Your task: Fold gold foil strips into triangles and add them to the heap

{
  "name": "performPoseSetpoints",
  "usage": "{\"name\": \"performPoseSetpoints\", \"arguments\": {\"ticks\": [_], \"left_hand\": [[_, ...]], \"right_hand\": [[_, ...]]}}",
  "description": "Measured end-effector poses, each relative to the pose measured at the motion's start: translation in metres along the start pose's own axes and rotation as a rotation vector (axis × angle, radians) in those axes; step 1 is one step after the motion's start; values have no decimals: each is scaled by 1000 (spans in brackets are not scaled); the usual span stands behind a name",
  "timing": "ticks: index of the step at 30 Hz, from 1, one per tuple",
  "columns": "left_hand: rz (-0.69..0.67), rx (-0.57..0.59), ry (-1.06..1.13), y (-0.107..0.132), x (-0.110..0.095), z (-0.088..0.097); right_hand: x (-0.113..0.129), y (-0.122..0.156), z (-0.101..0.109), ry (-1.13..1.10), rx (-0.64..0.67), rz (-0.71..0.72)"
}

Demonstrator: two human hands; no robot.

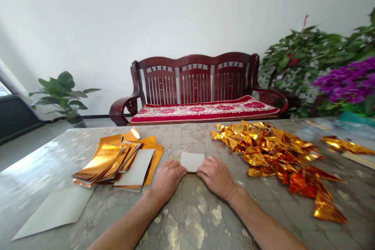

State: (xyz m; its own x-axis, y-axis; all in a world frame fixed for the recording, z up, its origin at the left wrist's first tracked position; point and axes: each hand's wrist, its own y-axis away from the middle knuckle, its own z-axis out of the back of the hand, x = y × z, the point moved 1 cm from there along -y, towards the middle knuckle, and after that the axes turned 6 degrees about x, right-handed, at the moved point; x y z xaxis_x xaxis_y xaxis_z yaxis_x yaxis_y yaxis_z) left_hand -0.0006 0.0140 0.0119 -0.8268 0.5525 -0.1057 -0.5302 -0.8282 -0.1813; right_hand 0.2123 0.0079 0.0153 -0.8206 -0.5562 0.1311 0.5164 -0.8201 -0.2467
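Note:
A small white folded paper (191, 161) lies flat on the table (187, 218) in front of me. My left hand (167, 179) grips its left edge with fingers curled under. My right hand (216, 175) grips its right edge the same way. Both hands rest on the tabletop, knuckles up. To the left lies a fanned stack of gold foil sheets (117, 160), some white side up. To the right sits a heap of folded gold foil pieces (278, 156).
A larger white sheet (55, 211) lies near the table's left front. More gold foil (347, 145) lies at the far right. Behind the table stand a red wooden bench (196, 90), a potted plant (63, 95) and purple flowers (348, 80).

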Motion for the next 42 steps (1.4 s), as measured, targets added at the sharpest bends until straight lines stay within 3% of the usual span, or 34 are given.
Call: {"name": "performPoseSetpoints", "arguments": {"ticks": [11, 17, 30, 38, 42], "left_hand": [[239, 31, 303, -11, 8, -2], [338, 96, 256, -16, 10, -2], [294, 119, -59, -19, 5, 2], [286, 31, -55, -15, -2, 4], [172, -32, -8, -15, -6, -1]], "right_hand": [[-1, -5, -9, -138, -17, -187], [2, -8, -6, -114, 34, -238], [2, -12, -6, -39, 72, -278], [1, -13, -9, -16, 69, -277], [3, -12, -11, -36, 37, -290]]}}
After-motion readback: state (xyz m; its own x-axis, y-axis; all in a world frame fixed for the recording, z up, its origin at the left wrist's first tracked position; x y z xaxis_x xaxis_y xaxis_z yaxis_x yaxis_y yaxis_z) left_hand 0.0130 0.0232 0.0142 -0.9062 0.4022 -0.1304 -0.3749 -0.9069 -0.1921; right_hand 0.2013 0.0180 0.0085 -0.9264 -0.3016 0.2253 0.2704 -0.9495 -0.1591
